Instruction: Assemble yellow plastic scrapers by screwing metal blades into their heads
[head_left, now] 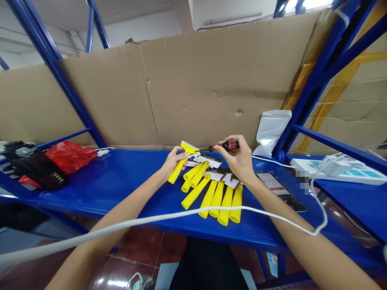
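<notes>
My left hand (174, 160) grips a yellow scraper (177, 170) by the upper part of its handle, its wide head raised and a pale strip along the far edge. In my right hand (238, 158) is a screwdriver (227, 146) with a red and black handle. The screwdriver's thin shaft points left, and its tip is at the scraper's head, apparently touching it. Below both hands, several more yellow scrapers (208, 197) lie in a loose fan on the blue table (130, 169), handles toward me. Black and white packaged pieces (211, 161) lie at their far ends.
A white cable (145, 219) crosses in front of my forearms. A phone (276, 185) lies right of the scrapers, near a white power strip (341, 169). At the left are a black bottle (36, 169) and a red bag (71, 156). Cardboard (193, 88) walls the back.
</notes>
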Available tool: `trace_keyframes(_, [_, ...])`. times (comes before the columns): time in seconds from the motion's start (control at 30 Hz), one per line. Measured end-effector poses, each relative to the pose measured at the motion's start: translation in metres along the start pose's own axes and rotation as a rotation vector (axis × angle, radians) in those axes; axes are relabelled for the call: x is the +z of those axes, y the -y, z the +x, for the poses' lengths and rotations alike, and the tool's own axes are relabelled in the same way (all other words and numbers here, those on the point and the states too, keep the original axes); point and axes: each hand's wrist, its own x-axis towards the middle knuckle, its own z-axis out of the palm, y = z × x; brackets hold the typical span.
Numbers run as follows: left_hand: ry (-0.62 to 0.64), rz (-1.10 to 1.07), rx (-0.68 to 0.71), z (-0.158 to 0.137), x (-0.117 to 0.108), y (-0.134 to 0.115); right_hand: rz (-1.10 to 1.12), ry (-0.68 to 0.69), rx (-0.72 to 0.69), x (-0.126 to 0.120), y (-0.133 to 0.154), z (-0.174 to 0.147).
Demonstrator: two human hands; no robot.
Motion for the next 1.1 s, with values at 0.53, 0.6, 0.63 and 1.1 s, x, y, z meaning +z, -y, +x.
trace_keyframes(0.53, [0.050,0.002,-0.002,-0.0001,-0.0029,-0.0019,0.147,0.011,-0.057,0.0005,-0.0013,0.0015])
trace_keyframes(0.6, [0.042,0.005,0.001,0.0006,-0.0041,-0.0018,0.192,0.066,-0.063,0.0004,-0.0017,0.0027])
trace_keyframes(0.63, [0.035,0.005,0.001,0.0010,-0.0047,-0.0017,0.179,0.079,-0.049,0.0002,-0.0019,0.0030])
trace_keyframes(1.1, [-0.014,-0.023,0.008,0.0033,-0.0060,-0.0016,0.060,0.096,-0.038,0.0012,-0.0040,-0.0025])
